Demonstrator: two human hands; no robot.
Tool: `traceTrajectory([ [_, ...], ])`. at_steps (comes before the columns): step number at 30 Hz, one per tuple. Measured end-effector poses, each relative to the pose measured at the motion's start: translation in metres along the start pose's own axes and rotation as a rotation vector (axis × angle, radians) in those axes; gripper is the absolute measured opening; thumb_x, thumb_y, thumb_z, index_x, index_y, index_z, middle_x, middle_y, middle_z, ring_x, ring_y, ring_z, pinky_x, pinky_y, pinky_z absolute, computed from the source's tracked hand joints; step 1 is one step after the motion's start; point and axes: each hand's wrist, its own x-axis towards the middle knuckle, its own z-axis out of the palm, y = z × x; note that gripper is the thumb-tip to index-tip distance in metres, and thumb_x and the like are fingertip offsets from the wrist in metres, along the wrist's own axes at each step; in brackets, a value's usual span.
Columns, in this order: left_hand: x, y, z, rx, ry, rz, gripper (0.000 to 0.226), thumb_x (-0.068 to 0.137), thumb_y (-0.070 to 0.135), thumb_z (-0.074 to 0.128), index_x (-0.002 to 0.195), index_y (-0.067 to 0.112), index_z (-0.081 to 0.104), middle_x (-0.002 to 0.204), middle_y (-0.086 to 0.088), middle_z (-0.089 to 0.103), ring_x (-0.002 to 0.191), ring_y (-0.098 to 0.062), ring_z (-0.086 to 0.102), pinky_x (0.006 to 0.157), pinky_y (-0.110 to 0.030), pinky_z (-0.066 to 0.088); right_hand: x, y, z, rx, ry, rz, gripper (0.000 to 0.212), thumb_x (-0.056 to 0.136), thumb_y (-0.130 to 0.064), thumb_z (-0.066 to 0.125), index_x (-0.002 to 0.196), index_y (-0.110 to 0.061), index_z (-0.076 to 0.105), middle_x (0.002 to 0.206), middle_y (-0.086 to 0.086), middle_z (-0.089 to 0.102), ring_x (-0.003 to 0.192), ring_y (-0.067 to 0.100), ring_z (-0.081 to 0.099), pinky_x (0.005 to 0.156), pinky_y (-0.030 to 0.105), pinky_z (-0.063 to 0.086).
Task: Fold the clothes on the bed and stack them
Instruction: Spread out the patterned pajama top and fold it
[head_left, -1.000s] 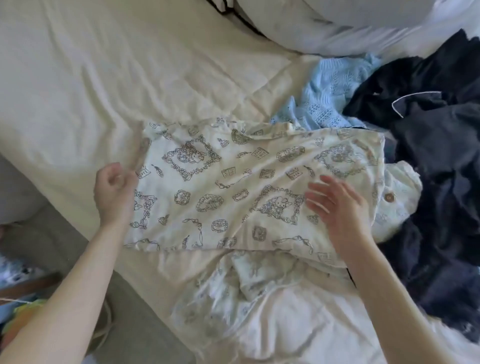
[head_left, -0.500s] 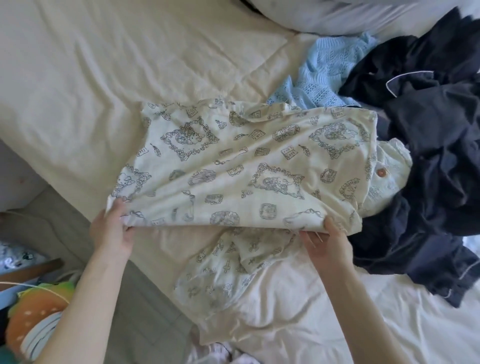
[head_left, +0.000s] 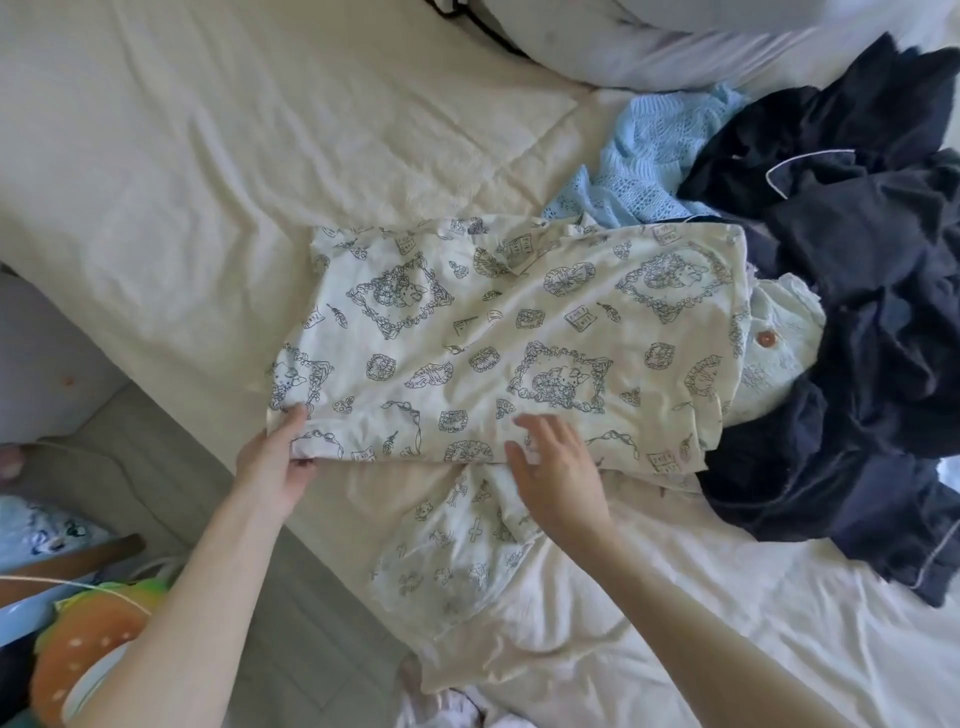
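On the cream bed (head_left: 208, 156), the left hand (head_left: 272, 460) pinches the near-left corner of the printed pyjama shirt (head_left: 519, 332), which lies folded flat mid-bed. The right hand (head_left: 558, 470) rests on its near edge, fingers spread and straight. Further right lie a light blue knit (head_left: 654, 161) and a heap of navy clothes (head_left: 872, 322).

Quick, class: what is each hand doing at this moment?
Left hand: pinching the near left corner of the printed top.
Right hand: open, fingers spread, lying flat on the top's near edge, holding nothing.
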Motion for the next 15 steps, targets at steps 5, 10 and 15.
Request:
traceTrajectory([
  [5,-0.03,0.004,0.024,0.064,0.108,0.298,0.013,0.089,0.014,0.061,0.08,0.021,0.056,0.086,-0.003,0.06,0.075,-0.019,0.057,0.065,-0.029,0.045,0.039,-0.003,0.037,-0.346,-0.392,-0.071,0.046,0.1,-0.035,0.036,0.144,-0.027,0.027,0.159,0.001,0.008,0.147,0.023,-0.001,0.118,0.048,-0.001],
  [10,-0.084,0.017,0.077,0.212,-0.044,0.752,0.023,0.091,0.009,0.057,0.076,0.022,0.045,0.073,0.004,0.049,0.064,-0.004,0.047,0.063,-0.021,0.039,0.036,-0.003,0.008,0.494,-0.362,0.334,0.042,0.101,-0.036,0.036,0.129,-0.01,0.053,0.141,0.01,0.048,0.13,0.027,0.044,0.108,0.042,0.033],
  [15,-0.15,-0.013,0.17,0.517,-0.439,1.134,0.023,0.088,0.01,0.061,0.08,0.024,0.046,0.065,0.017,0.05,0.057,0.008,0.049,0.052,-0.004,0.033,0.013,0.032,-0.075,1.384,0.021,0.538,0.036,0.1,-0.041,0.037,0.115,-0.017,0.06,0.11,0.0,0.071,0.101,0.017,0.067,0.086,0.033,0.054],
])
